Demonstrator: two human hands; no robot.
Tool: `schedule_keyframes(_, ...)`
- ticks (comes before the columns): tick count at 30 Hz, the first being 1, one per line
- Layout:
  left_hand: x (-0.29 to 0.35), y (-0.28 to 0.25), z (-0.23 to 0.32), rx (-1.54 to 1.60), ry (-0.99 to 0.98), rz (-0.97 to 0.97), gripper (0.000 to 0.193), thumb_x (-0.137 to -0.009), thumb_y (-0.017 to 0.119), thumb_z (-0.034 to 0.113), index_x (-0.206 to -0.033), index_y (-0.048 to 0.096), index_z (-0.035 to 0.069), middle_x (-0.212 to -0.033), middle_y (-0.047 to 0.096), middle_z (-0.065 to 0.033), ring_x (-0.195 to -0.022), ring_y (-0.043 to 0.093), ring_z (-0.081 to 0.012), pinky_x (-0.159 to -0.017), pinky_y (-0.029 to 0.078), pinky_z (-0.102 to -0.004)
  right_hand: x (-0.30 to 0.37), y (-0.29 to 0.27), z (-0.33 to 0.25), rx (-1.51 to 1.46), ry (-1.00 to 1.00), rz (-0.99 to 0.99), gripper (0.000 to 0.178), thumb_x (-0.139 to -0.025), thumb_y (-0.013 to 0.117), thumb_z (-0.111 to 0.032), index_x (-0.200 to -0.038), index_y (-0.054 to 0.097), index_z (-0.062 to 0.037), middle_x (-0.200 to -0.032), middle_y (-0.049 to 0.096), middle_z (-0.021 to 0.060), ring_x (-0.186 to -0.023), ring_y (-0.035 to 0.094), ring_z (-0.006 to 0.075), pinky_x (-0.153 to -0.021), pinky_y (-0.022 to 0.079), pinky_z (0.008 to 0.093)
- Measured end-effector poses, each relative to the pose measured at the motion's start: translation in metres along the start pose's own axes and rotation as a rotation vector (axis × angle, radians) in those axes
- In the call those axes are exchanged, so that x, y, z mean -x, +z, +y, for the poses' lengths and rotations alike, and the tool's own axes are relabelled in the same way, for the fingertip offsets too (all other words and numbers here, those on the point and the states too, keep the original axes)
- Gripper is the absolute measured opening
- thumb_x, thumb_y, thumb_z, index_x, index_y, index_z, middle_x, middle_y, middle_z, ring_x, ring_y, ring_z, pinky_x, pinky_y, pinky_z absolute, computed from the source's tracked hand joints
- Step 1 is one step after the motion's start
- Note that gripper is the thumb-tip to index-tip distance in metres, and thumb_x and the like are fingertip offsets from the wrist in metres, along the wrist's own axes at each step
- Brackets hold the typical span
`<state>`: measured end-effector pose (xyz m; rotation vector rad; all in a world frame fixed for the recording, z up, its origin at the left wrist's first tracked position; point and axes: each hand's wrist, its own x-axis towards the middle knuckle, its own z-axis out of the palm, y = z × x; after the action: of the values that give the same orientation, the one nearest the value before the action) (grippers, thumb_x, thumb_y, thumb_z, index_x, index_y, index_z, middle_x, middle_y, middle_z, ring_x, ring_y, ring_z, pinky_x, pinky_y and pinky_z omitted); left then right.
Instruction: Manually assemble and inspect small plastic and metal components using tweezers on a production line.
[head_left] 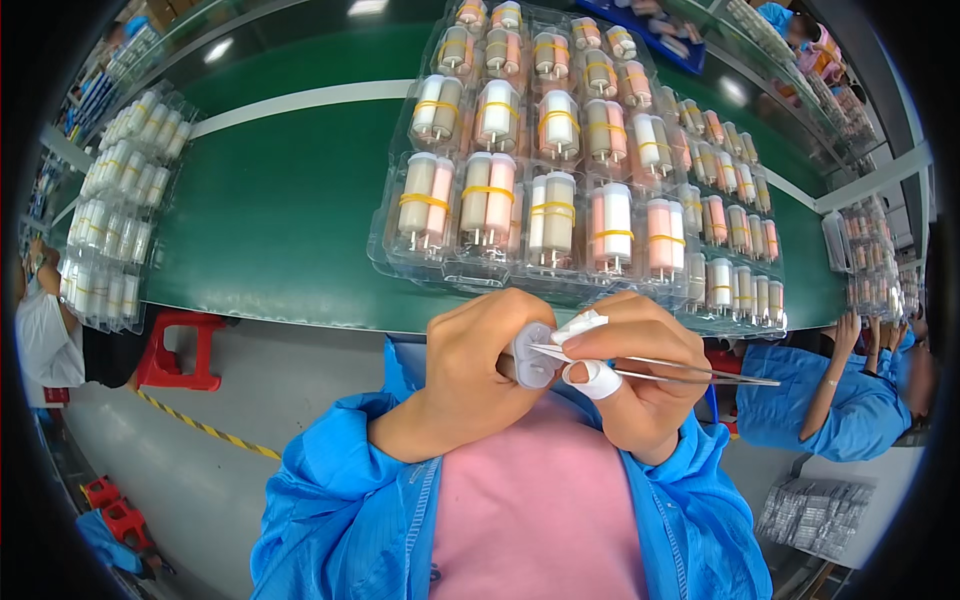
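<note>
My left hand [478, 370] is closed around a pale translucent plastic piece [536, 372], its end with rounded openings facing my right hand. The rest of that piece is hidden in my fist. A pair of metal tweezers [668, 366] is pinched in my right hand [640, 375], which has white tape wrapped on the thumb and on a finger. The tweezer tips reach the end of the translucent piece; whether they grip anything cannot be seen. Just beyond my hands, a clear blister tray [470, 268] holds rows of paired white, pink and grey tubes [487, 200] bound with yellow bands.
More filled trays stand at the right [735, 322] and the far left [100, 310] of the green table [270, 210]. A blue bin [690, 58] sits at the back. A co-worker's blue sleeve [780, 395] shows at right, a red stool [180, 350] at left.
</note>
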<state>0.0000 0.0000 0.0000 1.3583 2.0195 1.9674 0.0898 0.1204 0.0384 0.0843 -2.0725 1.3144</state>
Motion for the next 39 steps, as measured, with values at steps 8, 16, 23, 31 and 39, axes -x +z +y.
schedule_keyframes(8,-0.0007,-0.0031,-0.0004,-0.001,-0.019,0.000,0.027,-0.060,0.076,0.000,-0.078,0.057,0.003,-0.067,0.057,-0.0090,-0.056,0.058,-0.0242,-0.049,0.043,-0.0308,0.0000,0.0039,0.0026,-0.018,-0.001,0.029,0.017,-0.066,0.076,-0.001,-0.082,0.070,-0.0017,-0.079,0.067,0.0098,-0.070,0.065,0.0222,-0.059,0.051,0.0285)
schedule_keyframes(16,0.0007,-0.0008,-0.0014,-0.006,-0.032,0.007,0.028,-0.059,0.077,0.000,-0.079,0.057,0.003,-0.067,0.057,-0.0090,-0.056,0.058,-0.0245,-0.049,0.044,-0.0309,-0.0002,0.0030,0.0025,0.014,0.003,0.016,0.018,-0.066,0.076,-0.001,-0.083,0.070,-0.0021,-0.080,0.067,0.0104,-0.070,0.065,0.0222,-0.059,0.051,0.0287)
schedule_keyframes(23,-0.0004,-0.0014,0.0009,0.007,-0.036,-0.003,0.028,-0.059,0.077,0.000,-0.079,0.057,0.003,-0.068,0.057,-0.0091,-0.057,0.058,-0.0242,-0.050,0.044,-0.0311,0.0002,0.0006,0.0015,0.023,-0.004,0.011,0.017,-0.067,0.076,-0.002,-0.083,0.070,-0.0021,-0.081,0.067,0.0103,-0.070,0.065,0.0220,-0.060,0.051,0.0288)
schedule_keyframes(31,0.0013,0.0002,-0.0020,-0.038,-0.025,0.008,0.024,-0.063,0.074,0.002,-0.078,0.056,0.003,-0.067,0.056,-0.0095,-0.056,0.058,-0.0254,-0.049,0.044,-0.0321,-0.0020,0.0031,0.0017,0.081,-0.044,-0.018,0.017,-0.067,0.075,-0.002,-0.083,0.070,-0.0031,-0.079,0.066,0.0095,-0.068,0.064,0.0224,-0.059,0.051,0.0291)
schedule_keyframes(39,0.0009,0.0004,-0.0054,-0.123,0.061,0.002,0.024,-0.063,0.075,0.004,-0.078,0.055,0.003,-0.066,0.055,-0.0091,-0.055,0.057,-0.0266,-0.048,0.043,-0.0330,-0.0024,0.0031,-0.0019,0.074,0.009,-0.032,0.015,-0.068,0.073,-0.001,-0.082,0.069,-0.0032,-0.079,0.066,0.0092,-0.068,0.064,0.0228,-0.058,0.050,0.0295)
